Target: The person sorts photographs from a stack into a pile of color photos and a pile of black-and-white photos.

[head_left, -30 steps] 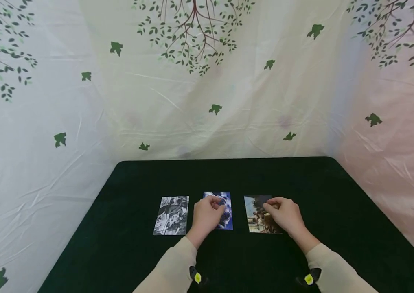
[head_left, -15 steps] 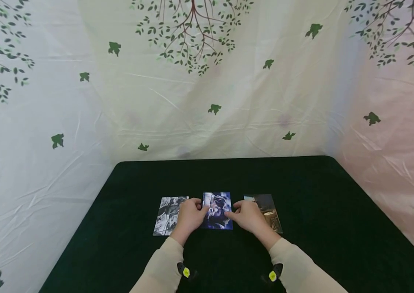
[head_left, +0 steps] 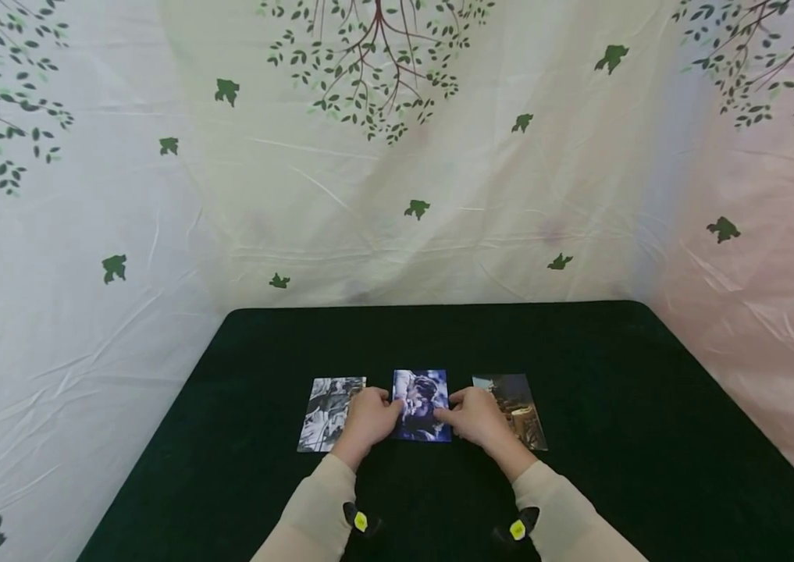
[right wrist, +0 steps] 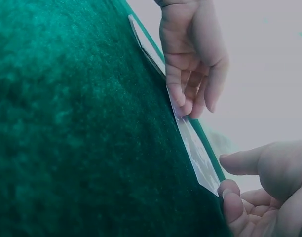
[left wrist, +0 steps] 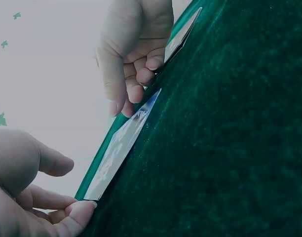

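Note:
Three picture cards lie in a row on the dark green cloth. A blue-and-white card [head_left: 421, 425] is in the middle, and both hands flank it. At its left edge is my left hand [head_left: 368, 417], which partly covers a black-and-white card [head_left: 319, 421]. My right hand [head_left: 477, 417] is at the opposite edge, overlapping a brown-toned card [head_left: 527, 425] in the head view. From the left wrist view, the left fingertips [left wrist: 84, 210] meet the card's end while the thumb stands apart above. The right wrist view likewise shows the right fingertips [right wrist: 230, 190] at the card's edge, thumb raised.
The green cloth [head_left: 432, 336] covers a table with rounded far corners. Behind and beside it hang pale curtains [head_left: 340, 226] printed with branches and green leaves. Each sleeve cuff carries a small dark device with a yellow mark [head_left: 361, 521].
Both hands have moved left: the left from over the middle card to its left edge, the right from the right-hand card to the middle card's right edge. The cards stay in their row.

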The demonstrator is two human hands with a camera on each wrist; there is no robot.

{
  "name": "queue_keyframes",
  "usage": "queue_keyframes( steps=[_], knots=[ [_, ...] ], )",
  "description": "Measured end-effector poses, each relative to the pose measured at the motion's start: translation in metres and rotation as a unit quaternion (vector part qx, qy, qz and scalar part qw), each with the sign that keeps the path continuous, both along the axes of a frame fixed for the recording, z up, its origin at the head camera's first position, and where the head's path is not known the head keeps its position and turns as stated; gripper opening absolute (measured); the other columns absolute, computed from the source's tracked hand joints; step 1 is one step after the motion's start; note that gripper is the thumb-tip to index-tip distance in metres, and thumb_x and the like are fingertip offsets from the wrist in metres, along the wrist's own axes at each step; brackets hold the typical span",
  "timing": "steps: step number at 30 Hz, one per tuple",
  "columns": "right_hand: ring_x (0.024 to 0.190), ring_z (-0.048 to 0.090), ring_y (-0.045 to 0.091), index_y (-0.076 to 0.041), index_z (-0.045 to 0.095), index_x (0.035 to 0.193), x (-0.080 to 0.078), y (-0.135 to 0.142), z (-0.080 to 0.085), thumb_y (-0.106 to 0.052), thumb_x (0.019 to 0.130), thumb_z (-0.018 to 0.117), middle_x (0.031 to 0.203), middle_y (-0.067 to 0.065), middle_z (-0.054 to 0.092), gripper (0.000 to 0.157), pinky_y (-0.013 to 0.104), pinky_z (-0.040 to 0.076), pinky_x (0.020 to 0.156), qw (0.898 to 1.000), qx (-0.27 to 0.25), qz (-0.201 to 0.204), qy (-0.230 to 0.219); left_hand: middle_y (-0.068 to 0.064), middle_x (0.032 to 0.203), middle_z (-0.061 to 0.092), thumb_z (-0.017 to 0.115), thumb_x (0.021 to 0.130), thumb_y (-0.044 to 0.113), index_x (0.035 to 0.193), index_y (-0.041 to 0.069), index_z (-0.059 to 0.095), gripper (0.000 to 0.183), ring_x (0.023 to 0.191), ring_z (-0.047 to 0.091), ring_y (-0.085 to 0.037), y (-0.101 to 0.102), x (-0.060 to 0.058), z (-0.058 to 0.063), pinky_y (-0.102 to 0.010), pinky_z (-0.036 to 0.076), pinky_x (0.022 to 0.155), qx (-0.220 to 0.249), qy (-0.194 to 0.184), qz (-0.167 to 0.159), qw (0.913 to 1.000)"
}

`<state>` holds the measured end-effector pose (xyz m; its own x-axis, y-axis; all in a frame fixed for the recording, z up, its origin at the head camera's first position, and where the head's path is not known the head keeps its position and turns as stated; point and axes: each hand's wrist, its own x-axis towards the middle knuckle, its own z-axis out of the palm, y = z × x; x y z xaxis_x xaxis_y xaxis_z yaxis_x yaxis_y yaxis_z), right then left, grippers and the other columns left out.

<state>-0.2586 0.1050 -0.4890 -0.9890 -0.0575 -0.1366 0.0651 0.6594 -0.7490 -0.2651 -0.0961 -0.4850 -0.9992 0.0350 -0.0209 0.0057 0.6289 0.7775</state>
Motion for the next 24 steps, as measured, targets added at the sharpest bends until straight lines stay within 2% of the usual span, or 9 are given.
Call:
queue_keyframes(
  steps=[6, 11, 18, 24],
  knots=[
    [0.062, 0.059, 0.017, 0.001, 0.063, 0.119, -0.0004, 0.0017, -0.0007, -0.027, 0.089, 0.069, 0.074, 0.004, 0.063, 0.042, 0.03, 0.048, 0.055, 0.999, -0.03, -0.007, -0.014, -0.015, 0.1, 0.066, 0.064, 0.091, 0.023, 0.109, -0.006, 0.067, 0.034, 0.078, 0.058, -0.021, 0.0029, -0.0002, -0.0008, -0.038, 0.051, 0.067, 0.013, -0.013, 0.01, 0.9998],
    [0.064, 0.059, 0.017, -0.001, 0.061, 0.122, 0.0006, 0.0027, -0.0008, -0.023, 0.089, 0.069, 0.08, 0.005, 0.063, 0.04, 0.031, 0.049, 0.055, 0.998, -0.061, -0.017, -0.01, -0.014, 0.098, 0.064, 0.063, 0.091, 0.021, 0.108, -0.004, 0.068, 0.031, 0.078, 0.056, -0.021, 0.0042, -0.0015, -0.002, -0.035, 0.049, 0.065, 0.051, -0.027, 0.021, 0.9981],
    [0.069, 0.059, 0.016, -0.01, 0.068, 0.109, -0.004, 0.0047, -0.0038, -0.022, 0.09, 0.068, 0.089, 0.004, 0.064, 0.022, 0.031, 0.051, 0.058, 0.995, -0.079, -0.054, 0.036, -0.011, 0.105, 0.063, 0.059, 0.093, 0.012, 0.111, -0.001, 0.067, 0.024, 0.095, 0.057, -0.022, 0.0017, -0.0054, -0.0053, -0.038, 0.05, 0.08, 0.127, -0.016, 0.06, 0.9899],
    [0.072, 0.061, 0.017, -0.011, 0.071, 0.099, -0.0075, 0.0032, -0.0056, -0.018, 0.089, 0.069, 0.088, 0.004, 0.064, 0.012, 0.03, 0.052, 0.061, 0.991, -0.098, -0.077, 0.057, -0.009, 0.1, 0.062, 0.058, 0.093, 0.01, 0.107, 0.002, 0.067, 0.019, 0.091, 0.057, -0.021, -0.0011, -0.0062, -0.0064, -0.035, 0.05, 0.075, 0.157, -0.016, 0.08, 0.9843]
  ],
)
